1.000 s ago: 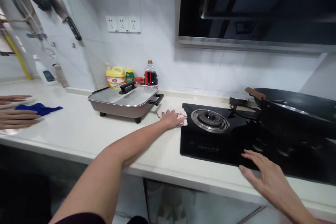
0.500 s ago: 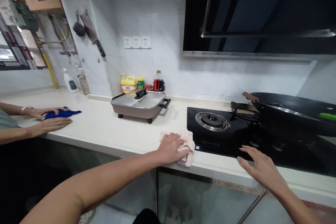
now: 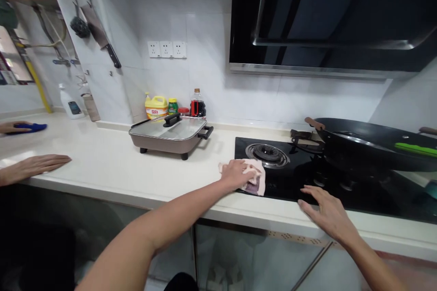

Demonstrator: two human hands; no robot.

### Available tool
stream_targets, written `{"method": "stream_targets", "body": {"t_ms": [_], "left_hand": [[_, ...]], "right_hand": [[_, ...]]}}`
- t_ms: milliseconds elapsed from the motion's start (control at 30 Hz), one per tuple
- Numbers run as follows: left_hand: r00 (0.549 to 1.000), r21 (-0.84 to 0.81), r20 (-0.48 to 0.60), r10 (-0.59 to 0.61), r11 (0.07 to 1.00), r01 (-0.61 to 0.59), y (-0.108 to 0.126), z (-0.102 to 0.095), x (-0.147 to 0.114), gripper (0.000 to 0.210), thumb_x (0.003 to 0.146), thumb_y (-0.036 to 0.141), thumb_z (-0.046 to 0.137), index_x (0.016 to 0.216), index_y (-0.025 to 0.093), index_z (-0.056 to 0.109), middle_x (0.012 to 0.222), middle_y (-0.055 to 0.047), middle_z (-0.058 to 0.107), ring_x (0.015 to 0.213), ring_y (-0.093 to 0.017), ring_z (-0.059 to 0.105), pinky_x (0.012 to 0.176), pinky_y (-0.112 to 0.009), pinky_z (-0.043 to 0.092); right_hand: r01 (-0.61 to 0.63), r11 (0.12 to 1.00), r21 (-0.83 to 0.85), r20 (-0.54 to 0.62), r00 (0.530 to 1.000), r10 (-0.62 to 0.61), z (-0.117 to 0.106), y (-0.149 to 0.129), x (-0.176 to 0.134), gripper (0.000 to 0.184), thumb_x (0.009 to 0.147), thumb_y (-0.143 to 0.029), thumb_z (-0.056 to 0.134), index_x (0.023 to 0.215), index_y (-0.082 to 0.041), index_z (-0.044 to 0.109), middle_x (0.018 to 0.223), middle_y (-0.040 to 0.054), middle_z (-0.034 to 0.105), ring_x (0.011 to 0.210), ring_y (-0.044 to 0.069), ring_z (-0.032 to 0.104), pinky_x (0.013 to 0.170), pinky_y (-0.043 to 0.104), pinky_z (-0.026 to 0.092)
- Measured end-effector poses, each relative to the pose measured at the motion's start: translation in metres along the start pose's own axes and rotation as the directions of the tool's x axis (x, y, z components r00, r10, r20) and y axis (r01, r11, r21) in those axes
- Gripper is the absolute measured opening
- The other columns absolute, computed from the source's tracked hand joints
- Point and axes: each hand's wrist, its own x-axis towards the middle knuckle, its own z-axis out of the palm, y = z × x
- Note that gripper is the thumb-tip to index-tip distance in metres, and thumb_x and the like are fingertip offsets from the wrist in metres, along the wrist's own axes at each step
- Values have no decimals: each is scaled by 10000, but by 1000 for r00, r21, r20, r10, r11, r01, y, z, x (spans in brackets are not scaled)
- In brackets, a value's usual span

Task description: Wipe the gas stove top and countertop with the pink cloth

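My left hand (image 3: 235, 174) presses a crumpled pale pink cloth (image 3: 258, 176) onto the left front corner of the black gas stove (image 3: 290, 184), its fingers bent over the fabric. Part of the cloth laps onto the white countertop (image 3: 164, 175), and the palm hides some of it. Just behind the cloth is the left burner (image 3: 267, 154). My right hand (image 3: 327, 211) holds nothing; its fingers are apart at the stove's front edge, and whether they touch the surface I cannot tell.
A lidded electric pan (image 3: 167, 134) stands left of the stove, with bottles behind it. On the right burner sits a large wok (image 3: 362, 150). At far left a co-worker's hand (image 3: 15, 127) rests on a blue cloth (image 3: 32, 127). The range hood (image 3: 317, 13) hangs above.
My left hand has slid the pink cloth from the countertop forward and right onto the stove's corner. The co-worker's blue cloth has moved away to the left. My view has shifted slightly.
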Motion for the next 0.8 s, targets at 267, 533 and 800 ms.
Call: {"method": "stream_targets", "body": {"t_ms": [267,533,800], "left_hand": [[966,413,260,-8,905,-104,31,10,4,793,829,816,545,1523,433,536,1736,-22,337,1590,-468,192,1215,-765,166],[870,332,377,318,830,-447,77,70,-55,714,911,763,377,1485,398,591,1673,-73,427,1508,-438,327,1188,-739,169],[883,358,315,347,819,-449,102,91,-56,717,894,729,376,1362,291,695,1481,-160,559,1361,-425,439,1104,-672,302]], "right_hand": [[-9,1000,22,18,1000,9,0,4,2,539,943,-647,471,1231,-258,708,1429,86,667,1384,326,565,1179,566,390],[-44,992,119,18,999,42,3,15,7,559,946,-701,446,1114,-268,757,1363,68,708,1327,312,610,1182,512,421],[-122,982,146,-12,992,125,6,26,10,595,958,-670,356,1080,-240,749,1376,113,687,1350,303,584,1211,489,401]]}}
